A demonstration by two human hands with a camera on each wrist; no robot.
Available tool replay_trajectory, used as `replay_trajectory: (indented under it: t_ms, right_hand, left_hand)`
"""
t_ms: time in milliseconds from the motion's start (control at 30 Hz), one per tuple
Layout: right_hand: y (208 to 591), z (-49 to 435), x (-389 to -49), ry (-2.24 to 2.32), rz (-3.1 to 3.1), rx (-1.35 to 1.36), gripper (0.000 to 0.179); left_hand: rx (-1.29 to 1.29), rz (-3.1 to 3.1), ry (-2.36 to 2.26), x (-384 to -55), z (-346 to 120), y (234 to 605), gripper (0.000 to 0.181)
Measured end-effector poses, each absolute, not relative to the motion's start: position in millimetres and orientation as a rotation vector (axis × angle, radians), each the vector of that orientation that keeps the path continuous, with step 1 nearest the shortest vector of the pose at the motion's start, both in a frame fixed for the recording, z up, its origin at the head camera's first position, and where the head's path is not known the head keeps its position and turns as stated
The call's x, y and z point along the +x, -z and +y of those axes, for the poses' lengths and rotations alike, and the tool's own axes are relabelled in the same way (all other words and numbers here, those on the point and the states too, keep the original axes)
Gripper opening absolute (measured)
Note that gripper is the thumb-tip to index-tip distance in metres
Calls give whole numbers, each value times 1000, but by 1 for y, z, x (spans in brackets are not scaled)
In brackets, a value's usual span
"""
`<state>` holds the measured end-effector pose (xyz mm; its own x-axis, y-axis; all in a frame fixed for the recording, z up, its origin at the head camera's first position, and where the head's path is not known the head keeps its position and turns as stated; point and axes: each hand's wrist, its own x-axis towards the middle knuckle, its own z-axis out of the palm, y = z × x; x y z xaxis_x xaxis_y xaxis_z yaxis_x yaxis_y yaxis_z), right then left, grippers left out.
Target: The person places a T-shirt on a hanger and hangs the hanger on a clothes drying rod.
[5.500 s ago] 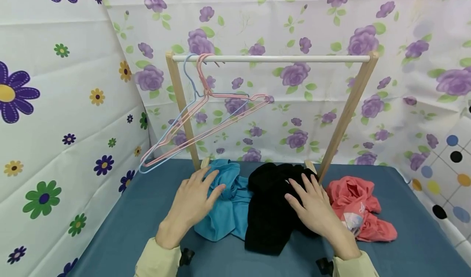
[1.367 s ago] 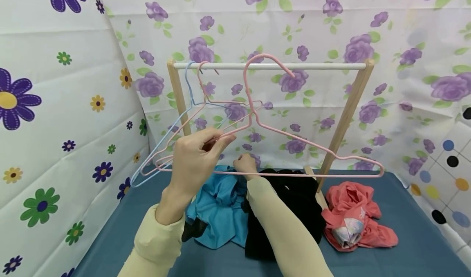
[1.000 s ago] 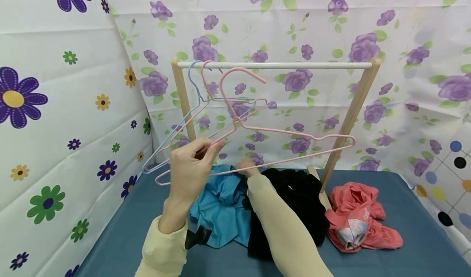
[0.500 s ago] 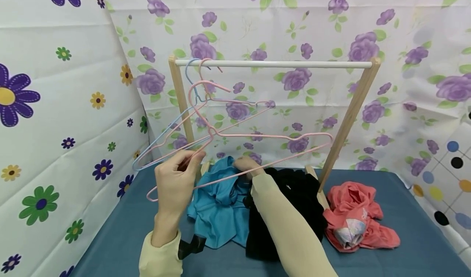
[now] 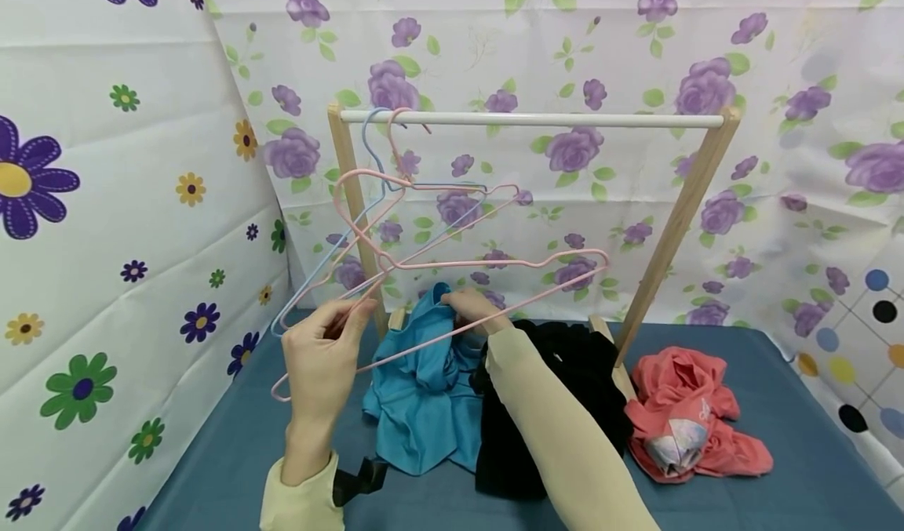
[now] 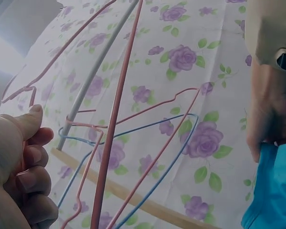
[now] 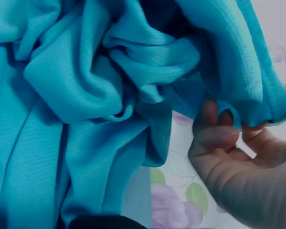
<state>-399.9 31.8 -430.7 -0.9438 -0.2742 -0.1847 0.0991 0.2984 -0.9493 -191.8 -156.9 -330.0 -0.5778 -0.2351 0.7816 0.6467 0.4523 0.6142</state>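
Note:
In the head view my left hand [image 5: 318, 366] pinches one shoulder of a pink clothes hanger [image 5: 487, 263] between thumb and fingers, its hook off the rail and tilted to the left. The left wrist view shows those curled fingers [image 6: 33, 181] close up. Behind the hanger's lower bar, my right hand [image 5: 475, 307] pinches the edge of a crumpled blue garment [image 5: 417, 413] and holds that edge raised. In the right wrist view the thumb and fingers grip the hem of the blue cloth [image 7: 86, 90], while the garment's lower part stays bunched on the table.
A wooden rack with a white rail [image 5: 551, 120] stands behind, bearing a blue hanger [image 5: 367, 143] and another pink hanger [image 5: 392, 143] at its left end. A black garment [image 5: 512, 452] lies under my right forearm. A coral garment [image 5: 681, 405] lies farther right on the blue-grey table [image 5: 812, 452].
Earlier both hands were over the garments and every hanger hung on the rail. Since then one pink hanger was taken off; it has moved left and down, and the blue garment's edge has been lifted.

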Motion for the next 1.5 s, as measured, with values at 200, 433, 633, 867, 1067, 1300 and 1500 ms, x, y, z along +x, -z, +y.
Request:
replay_trajectory:
  t_ms: [200, 433, 633, 867, 1067, 1300, 1500]
  right_hand:
    - [427, 32, -406, 1823, 2240, -114, 15]
    - [420, 31, -409, 1947, 2055, 110, 26]
    - [414, 29, -406, 1834, 2187, 39, 12]
    - [417, 27, -405, 1615, 2384, -19, 46]
    - [414, 35, -405, 1426, 2814, -64, 47]
    - [399, 57, -402, 1372, 3159, -223, 22]
    - [376, 74, -385, 1440, 3062, -223, 39]
  left_hand:
    - [-339, -1818, 1235, -193, -161, 333, 8]
    - [-310, -1826, 1248, -193, -164, 337, 8]
    - [-272, -1849, 1220, -192, -165, 342, 10]
    - [-258, -1854, 1203, -191, -164, 347, 11]
    - [-264, -1860, 1210, -193, -166, 348, 8]
    - [-279, -1880, 1201, -183, -157, 333, 9]
    - [-286, -1916, 1210, -198, -162, 350, 7]
